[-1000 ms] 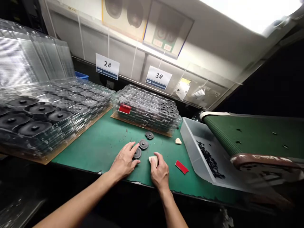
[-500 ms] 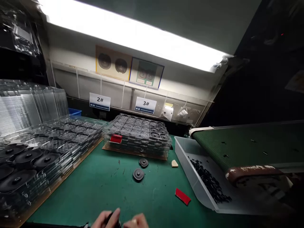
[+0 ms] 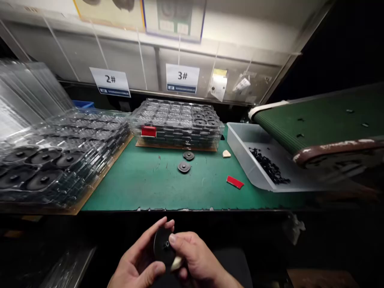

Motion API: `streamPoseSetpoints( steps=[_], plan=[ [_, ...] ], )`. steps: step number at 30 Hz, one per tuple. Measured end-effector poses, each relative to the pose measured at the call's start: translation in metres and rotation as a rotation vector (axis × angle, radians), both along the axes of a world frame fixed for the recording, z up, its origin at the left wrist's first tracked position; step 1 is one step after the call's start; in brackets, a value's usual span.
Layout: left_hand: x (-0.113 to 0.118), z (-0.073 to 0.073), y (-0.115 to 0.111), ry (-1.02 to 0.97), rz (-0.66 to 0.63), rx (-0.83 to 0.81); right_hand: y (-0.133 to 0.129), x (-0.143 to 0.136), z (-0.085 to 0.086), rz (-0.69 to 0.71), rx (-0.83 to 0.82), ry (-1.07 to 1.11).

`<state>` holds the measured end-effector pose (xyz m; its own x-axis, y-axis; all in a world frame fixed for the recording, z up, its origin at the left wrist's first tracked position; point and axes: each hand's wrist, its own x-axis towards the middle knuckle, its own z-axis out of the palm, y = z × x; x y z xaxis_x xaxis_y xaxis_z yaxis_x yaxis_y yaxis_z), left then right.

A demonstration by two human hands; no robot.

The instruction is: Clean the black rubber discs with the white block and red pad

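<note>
A black round plastic part (image 3: pixel 162 250) with a small raised hub is held in my left hand (image 3: pixel 133 258), in front of the table edge. Its fingers curl behind the part and the thumb lies at its lower rim. My right hand (image 3: pixel 199 254) grips a small cream-coloured piece (image 3: pixel 177 263), close against the right side of the part. The right thumb tip is at the part's face near the hub. Two similar black round parts, a farther one (image 3: pixel 189 155) and a nearer one (image 3: pixel 184 167), lie on the green table (image 3: pixel 144 186).
Stacked clear trays (image 3: pixel 177 138) stand at the back, others (image 3: pixel 78 178) at left holding black parts. On the right a translucent bin (image 3: pixel 246 164) with small black pieces sits under a green conveyor (image 3: pixel 324 124). A red strip (image 3: pixel 235 182) and a cream block (image 3: pixel 226 154) lie nearby.
The view has tilted down, so table and trays appear higher. Both hands, earlier cut off at the bottom edge, now show with the black part facing up between them.
</note>
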<state>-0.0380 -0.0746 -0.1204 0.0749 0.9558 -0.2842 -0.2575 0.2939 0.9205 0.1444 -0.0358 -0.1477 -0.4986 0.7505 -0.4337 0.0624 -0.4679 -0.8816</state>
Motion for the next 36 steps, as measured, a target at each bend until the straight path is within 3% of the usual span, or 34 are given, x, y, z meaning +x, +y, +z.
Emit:
streamPoseSetpoints(
  steps=[4,9,12,14,19,22,26,30,33,36],
  plan=[
    [-0.003,0.017,-0.005,-0.024,0.059,-0.074,-0.001,0.001,0.016,-0.047,0.082,-0.034],
    [-0.002,0.029,-0.009,-0.137,0.190,-0.139,-0.001,0.011,0.039,-0.311,0.527,-0.158],
    [0.002,0.035,-0.010,-0.149,0.224,-0.178,-0.008,0.010,0.049,-0.262,0.907,-0.149],
    [0.003,0.039,-0.010,-0.147,0.263,-0.195,-0.014,0.007,0.055,-0.208,1.044,-0.161],
    [0.002,0.043,-0.012,-0.173,0.313,-0.280,-0.020,0.004,0.068,-0.136,1.003,-0.200],
    [0.002,0.042,-0.013,-0.182,0.302,-0.304,-0.015,0.006,0.072,-0.162,1.021,-0.324],
    [0.003,0.041,-0.013,-0.193,0.312,-0.314,-0.013,0.007,0.073,-0.084,0.932,-0.292],
    [0.001,0.040,-0.013,-0.199,0.304,-0.325,-0.014,0.007,0.073,-0.125,0.955,-0.354],
    [-0.002,0.038,-0.014,-0.234,0.315,-0.322,-0.015,0.007,0.075,-0.065,0.901,-0.336],
    [-0.003,0.039,-0.016,-0.285,0.299,-0.342,-0.013,0.007,0.078,-0.060,0.947,-0.330]
  ],
)
